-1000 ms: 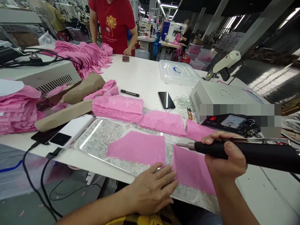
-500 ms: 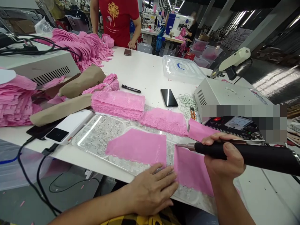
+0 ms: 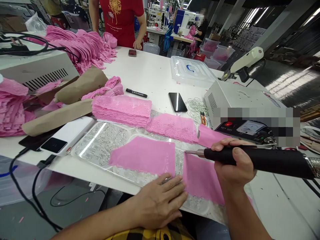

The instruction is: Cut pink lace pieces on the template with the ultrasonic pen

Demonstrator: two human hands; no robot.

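My right hand (image 3: 233, 165) is closed round a thick black handheld tool (image 3: 270, 161) with a narrow metal tip, a cable at its rear end. The tip rests at the upper left corner of the right pink fabric piece (image 3: 202, 180). My left hand (image 3: 162, 201) lies flat, fingers stretched, at the front edge of the clear patterned board (image 3: 97, 143). Its fingertips reach the lower edges of the two pieces. Left of the tip, apart from it by a narrow gap, the other pink fabric piece (image 3: 145, 155) lies flat with a slanted left end.
Behind the board are a stack of pink lace pieces (image 3: 121, 110) and a lower pile (image 3: 172, 126). A phone (image 3: 177, 102), a marker (image 3: 136, 93), orange-handled snips (image 3: 203, 118) and a metered control box (image 3: 247, 96) surround them. Across the table stands a person in red (image 3: 122, 23).
The whole view has shifted slightly, so things sit a little further left and higher. Both hands, the tool tip and the fabric pieces keep nearly the same places relative to each other.
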